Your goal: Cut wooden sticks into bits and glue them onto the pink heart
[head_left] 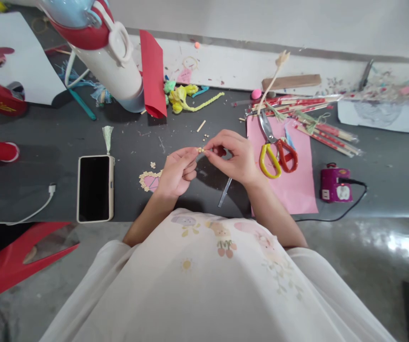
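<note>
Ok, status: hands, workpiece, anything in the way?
Left hand, right hand: both pinching tiny beige pieces. Beige-edged pink shape: partly hidden by left hand. Scissors: on pink paper, beside right hand.

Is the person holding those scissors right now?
No, the scissors lie on the pink paper, beside the right hand.

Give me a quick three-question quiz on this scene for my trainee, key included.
1. Short answer: what lies directly under the scissors?
2. True or false: the left hand and right hand meet at some small pale pieces.
3. Multiple choice: which thing does the black cable run to?
A. the phone
B. the bottle
C. the purple box on the right

Key: 1. A pink sheet. 2. True. 3. C.
</note>
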`<action>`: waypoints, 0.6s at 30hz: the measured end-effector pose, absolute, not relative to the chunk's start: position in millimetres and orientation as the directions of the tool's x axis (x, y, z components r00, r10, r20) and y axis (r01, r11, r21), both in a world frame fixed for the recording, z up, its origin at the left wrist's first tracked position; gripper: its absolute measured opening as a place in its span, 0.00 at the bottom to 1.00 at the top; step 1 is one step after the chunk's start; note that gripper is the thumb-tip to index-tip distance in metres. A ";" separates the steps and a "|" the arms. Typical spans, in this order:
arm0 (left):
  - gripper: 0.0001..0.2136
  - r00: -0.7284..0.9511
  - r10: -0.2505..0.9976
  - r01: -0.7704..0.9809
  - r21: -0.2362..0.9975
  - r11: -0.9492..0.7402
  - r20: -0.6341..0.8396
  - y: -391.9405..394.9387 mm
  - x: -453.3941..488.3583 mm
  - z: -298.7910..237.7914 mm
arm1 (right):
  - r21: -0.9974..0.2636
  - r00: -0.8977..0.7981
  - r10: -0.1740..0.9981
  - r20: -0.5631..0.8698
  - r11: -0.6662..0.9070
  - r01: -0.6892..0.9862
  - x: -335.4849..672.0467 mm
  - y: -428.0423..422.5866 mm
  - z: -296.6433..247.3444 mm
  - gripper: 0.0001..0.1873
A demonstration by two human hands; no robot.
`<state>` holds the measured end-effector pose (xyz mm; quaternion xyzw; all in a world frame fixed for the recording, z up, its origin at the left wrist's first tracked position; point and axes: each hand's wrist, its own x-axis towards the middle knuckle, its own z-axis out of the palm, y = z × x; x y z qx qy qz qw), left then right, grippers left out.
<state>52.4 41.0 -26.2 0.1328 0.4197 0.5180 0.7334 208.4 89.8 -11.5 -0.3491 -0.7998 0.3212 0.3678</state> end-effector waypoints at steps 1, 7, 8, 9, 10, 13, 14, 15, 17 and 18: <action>0.12 0.109 0.871 -0.649 0.630 0.427 -0.479 41.0 52.4 -26.1 | -0.771 -0.489 0.795 0.358 0.547 0.326 208.2 89.7 -12.3 0.05; 0.11 0.098 0.872 -0.646 0.636 0.422 -0.480 40.7 52.5 -25.7 | -0.766 -0.491 0.792 0.361 0.553 0.328 207.6 89.3 -13.2 0.05; 0.11 0.097 0.874 -0.646 0.638 0.420 -0.477 40.8 52.5 -25.8 | -0.765 -0.489 0.789 0.373 0.559 0.319 207.6 89.3 -13.0 0.05; 0.12 0.097 0.876 -0.645 0.641 0.417 -0.473 40.8 52.5 -25.9 | -0.763 -0.486 0.784 0.386 0.567 0.309 207.6 89.4 -12.9 0.05; 0.12 0.094 0.877 -0.643 0.644 0.415 -0.471 40.9 52.6 -26.1 | -0.761 -0.484 0.780 0.397 0.574 0.301 207.6 89.5 -13.1 0.04; 0.12 0.080 0.878 -0.637 0.653 0.410 -0.472 41.0 53.1 -26.9 | -0.752 -0.475 0.766 0.434 0.598 0.277 207.2 90.5 -15.0 0.03; 0.13 0.078 0.877 -0.634 0.655 0.410 -0.474 41.0 53.2 -27.1 | -0.750 -0.472 0.762 0.444 0.604 0.270 207.0 90.9 -16.0 0.03; 0.13 0.075 0.877 -0.631 0.658 0.410 -0.474 41.0 53.3 -27.2 | -0.747 -0.468 0.759 0.453 0.610 0.264 206.8 91.2 -16.9 0.03; 0.13 0.074 0.877 -0.622 0.665 0.413 -0.476 41.0 53.3 -27.1 | -0.748 -0.461 0.760 0.459 0.610 0.261 206.4 91.6 -18.5 0.03; 0.14 0.073 0.876 -0.617 0.669 0.415 -0.477 41.1 53.2 -27.0 | -0.750 -0.459 0.763 0.456 0.607 0.263 206.2 91.7 -19.1 0.03</action>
